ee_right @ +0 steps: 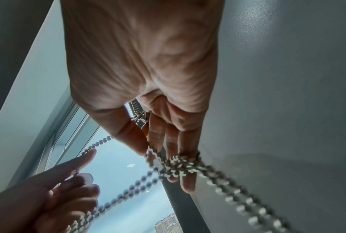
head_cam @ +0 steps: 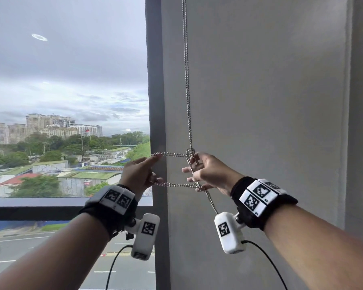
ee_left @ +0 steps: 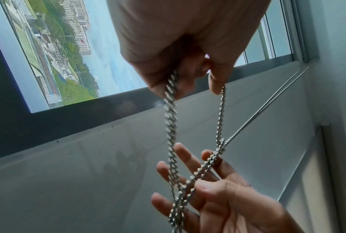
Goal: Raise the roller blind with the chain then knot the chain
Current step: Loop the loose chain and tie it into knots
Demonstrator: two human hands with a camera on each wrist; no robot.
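Observation:
The silver bead chain (head_cam: 187,91) hangs down the grey wall and crosses itself in a loose knot (head_cam: 190,152) just above my hands. My left hand (head_cam: 149,170) hooks one loop over its straight index finger and curls its other fingers round the lower strands (ee_left: 171,126). My right hand (head_cam: 203,170) pinches the chain just below the crossing between thumb and index finger, the other fingers spread. In the right wrist view the chain (ee_right: 178,162) is bunched across the right fingers (ee_right: 154,134). The tail runs down to the right past my right wrist. The blind itself is not in view.
A dark window post (head_cam: 155,101) stands just left of the chain, with bare glass and a city view beyond it. The plain grey wall (head_cam: 260,101) fills the right side. A dark sill (head_cam: 40,208) runs below the glass. Camera cables hang under both wrists.

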